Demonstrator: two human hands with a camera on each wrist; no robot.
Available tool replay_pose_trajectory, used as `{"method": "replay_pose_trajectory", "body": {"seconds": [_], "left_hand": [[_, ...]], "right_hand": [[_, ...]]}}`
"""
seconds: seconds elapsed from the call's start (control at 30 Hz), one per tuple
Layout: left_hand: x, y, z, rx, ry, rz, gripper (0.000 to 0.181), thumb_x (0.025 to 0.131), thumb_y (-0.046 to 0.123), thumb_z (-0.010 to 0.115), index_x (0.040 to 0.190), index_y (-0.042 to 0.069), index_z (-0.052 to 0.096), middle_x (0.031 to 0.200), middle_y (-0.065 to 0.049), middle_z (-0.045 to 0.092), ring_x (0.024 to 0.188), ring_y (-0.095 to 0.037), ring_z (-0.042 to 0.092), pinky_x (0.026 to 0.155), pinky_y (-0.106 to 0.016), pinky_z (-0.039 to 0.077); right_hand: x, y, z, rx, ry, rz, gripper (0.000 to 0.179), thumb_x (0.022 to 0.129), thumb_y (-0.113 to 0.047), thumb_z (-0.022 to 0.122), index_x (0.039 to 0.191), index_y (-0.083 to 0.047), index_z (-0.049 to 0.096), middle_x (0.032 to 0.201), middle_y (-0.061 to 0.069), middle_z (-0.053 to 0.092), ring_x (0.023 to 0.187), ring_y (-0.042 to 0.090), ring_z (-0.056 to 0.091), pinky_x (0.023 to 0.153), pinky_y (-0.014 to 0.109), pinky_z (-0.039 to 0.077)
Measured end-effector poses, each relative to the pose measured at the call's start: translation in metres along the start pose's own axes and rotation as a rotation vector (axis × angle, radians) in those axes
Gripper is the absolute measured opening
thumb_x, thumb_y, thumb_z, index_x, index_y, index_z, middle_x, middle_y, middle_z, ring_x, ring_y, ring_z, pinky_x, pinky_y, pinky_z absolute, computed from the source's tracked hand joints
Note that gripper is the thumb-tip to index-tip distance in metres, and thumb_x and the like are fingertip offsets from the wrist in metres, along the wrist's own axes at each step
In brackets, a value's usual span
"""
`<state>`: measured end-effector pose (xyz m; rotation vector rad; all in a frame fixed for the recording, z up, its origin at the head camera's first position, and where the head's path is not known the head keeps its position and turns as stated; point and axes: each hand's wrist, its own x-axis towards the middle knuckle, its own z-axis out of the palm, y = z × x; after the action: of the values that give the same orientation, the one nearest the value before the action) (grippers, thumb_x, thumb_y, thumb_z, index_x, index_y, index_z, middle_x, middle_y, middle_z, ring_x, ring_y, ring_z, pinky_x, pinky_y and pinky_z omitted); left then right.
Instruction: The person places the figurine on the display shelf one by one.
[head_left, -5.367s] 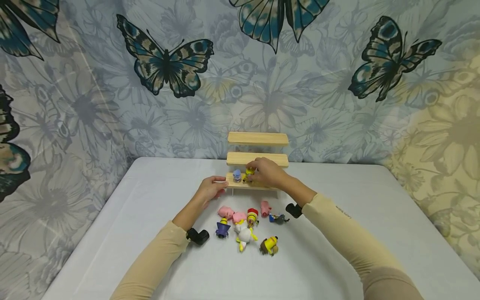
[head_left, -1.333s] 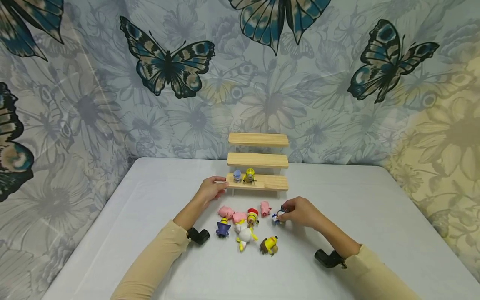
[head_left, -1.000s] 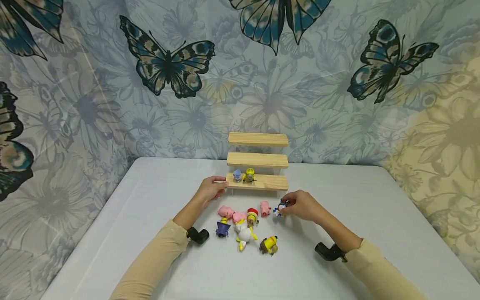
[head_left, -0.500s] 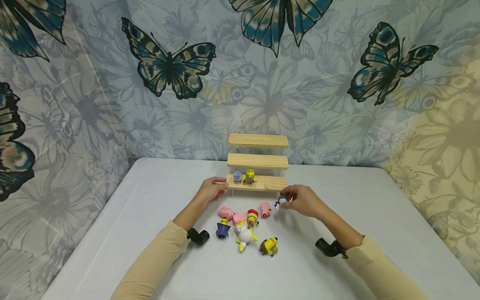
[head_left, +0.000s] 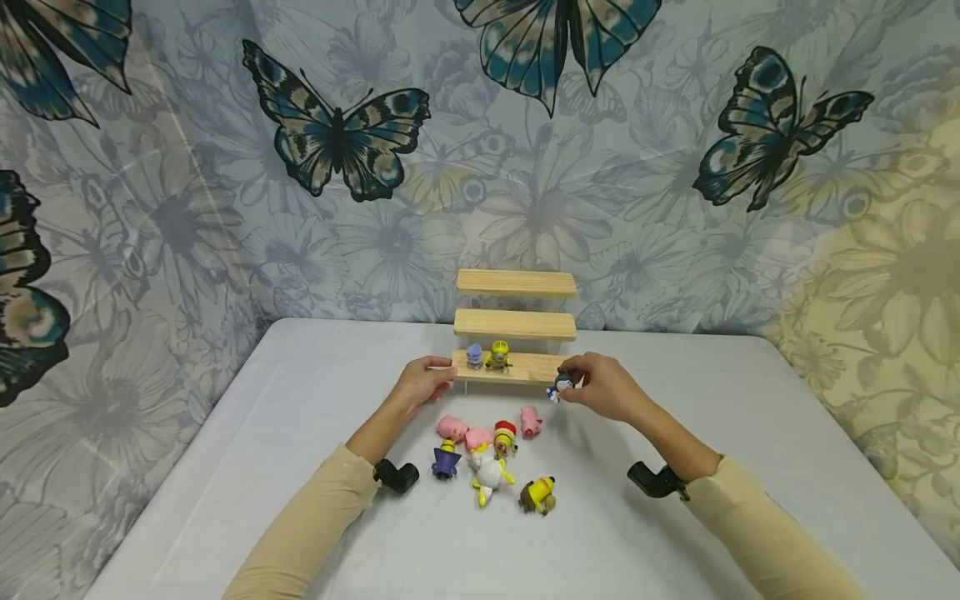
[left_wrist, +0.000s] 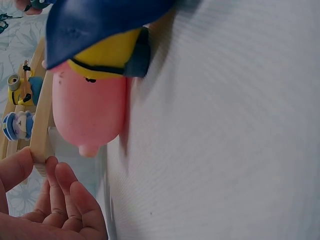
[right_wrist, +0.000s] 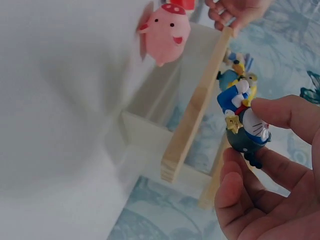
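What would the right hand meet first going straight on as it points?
Likely the lowest wooden shelf, near its right end, just beyond the figure in the right hand; depth is unclear, so it might pass above.

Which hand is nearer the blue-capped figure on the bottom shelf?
Left: the left hand grips the bottom shelf at the end beside the blue-capped figure; the right hand, holding another figure, is by the opposite end.

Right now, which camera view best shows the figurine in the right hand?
The right wrist view: the figurine is large there, its whiskers and gold star plain. The head view shows it small; the left wrist view, at most a dark fragment, top left.
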<state>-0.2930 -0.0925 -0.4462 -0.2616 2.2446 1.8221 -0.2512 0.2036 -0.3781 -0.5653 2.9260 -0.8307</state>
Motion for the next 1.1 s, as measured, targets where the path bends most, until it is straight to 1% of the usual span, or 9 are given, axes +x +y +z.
{"method": "replay_pose_trajectory", "body": {"seconds": [0.2, 0.33, 0.47, 0.73, 0.83, 1.1], "left_hand": [[-0.001, 0.0, 0.0, 0.0, -0.002, -0.003, 0.038, 0.091, 0.023, 0.068, 0.126, 0.01, 0.062, 0.09, -0.004, 0.069, 0.071, -0.01, 0.059, 0.061, -0.023, 0.046], [-0.001, 0.001, -0.002, 0.007, -0.001, -0.011, 0.037, 0.092, 0.024, 0.067, 0.126, 0.01, 0.062, 0.093, -0.005, 0.07, 0.074, -0.011, 0.06, 0.063, -0.024, 0.047], [0.0, 0.001, -0.002, 0.008, -0.003, -0.017, 0.037, 0.092, 0.024, 0.067, 0.126, 0.011, 0.062, 0.096, -0.007, 0.07, 0.075, -0.012, 0.061, 0.064, -0.025, 0.047], [-0.001, 0.001, -0.001, 0.006, -0.005, -0.01, 0.037, 0.092, 0.024, 0.067, 0.126, 0.011, 0.062, 0.093, -0.005, 0.07, 0.074, -0.011, 0.06, 0.063, -0.024, 0.046], [-0.001, 0.0, 0.0, 0.007, -0.002, -0.008, 0.037, 0.092, 0.025, 0.068, 0.126, 0.011, 0.062, 0.094, -0.005, 0.07, 0.074, -0.011, 0.06, 0.063, -0.024, 0.046], [-0.002, 0.001, 0.0, 0.001, -0.002, -0.009, 0.037, 0.092, 0.025, 0.068, 0.126, 0.011, 0.062, 0.095, -0.006, 0.07, 0.074, -0.011, 0.06, 0.063, -0.024, 0.046]], "right_hand": [[0.006, 0.0, -0.001, -0.042, 0.03, -0.027, 0.036, 0.083, -0.015, 0.072, 0.113, 0.004, 0.066, 0.091, 0.011, 0.064, 0.075, 0.018, 0.054, 0.063, 0.028, 0.042], [0.01, -0.001, -0.002, -0.08, 0.055, -0.061, 0.036, 0.084, -0.014, 0.072, 0.114, 0.003, 0.067, 0.092, 0.012, 0.063, 0.074, 0.018, 0.054, 0.062, 0.029, 0.043], [0.013, -0.003, -0.005, -0.111, 0.085, -0.084, 0.033, 0.083, -0.014, 0.073, 0.111, 0.002, 0.068, 0.093, 0.014, 0.063, 0.074, 0.019, 0.055, 0.062, 0.031, 0.044], [0.018, -0.004, 0.0, -0.129, 0.095, -0.089, 0.031, 0.084, -0.015, 0.072, 0.111, -0.001, 0.067, 0.097, 0.014, 0.062, 0.088, 0.031, 0.061, 0.07, 0.038, 0.049], [0.021, -0.003, 0.003, -0.136, 0.103, -0.096, 0.031, 0.083, -0.014, 0.072, 0.112, -0.001, 0.068, 0.096, 0.013, 0.061, 0.09, 0.031, 0.061, 0.071, 0.039, 0.05], [0.03, -0.003, 0.009, -0.194, 0.13, -0.125, 0.032, 0.084, -0.013, 0.072, 0.113, 0.0, 0.068, 0.093, 0.012, 0.06, 0.083, 0.024, 0.06, 0.067, 0.035, 0.048]]}}
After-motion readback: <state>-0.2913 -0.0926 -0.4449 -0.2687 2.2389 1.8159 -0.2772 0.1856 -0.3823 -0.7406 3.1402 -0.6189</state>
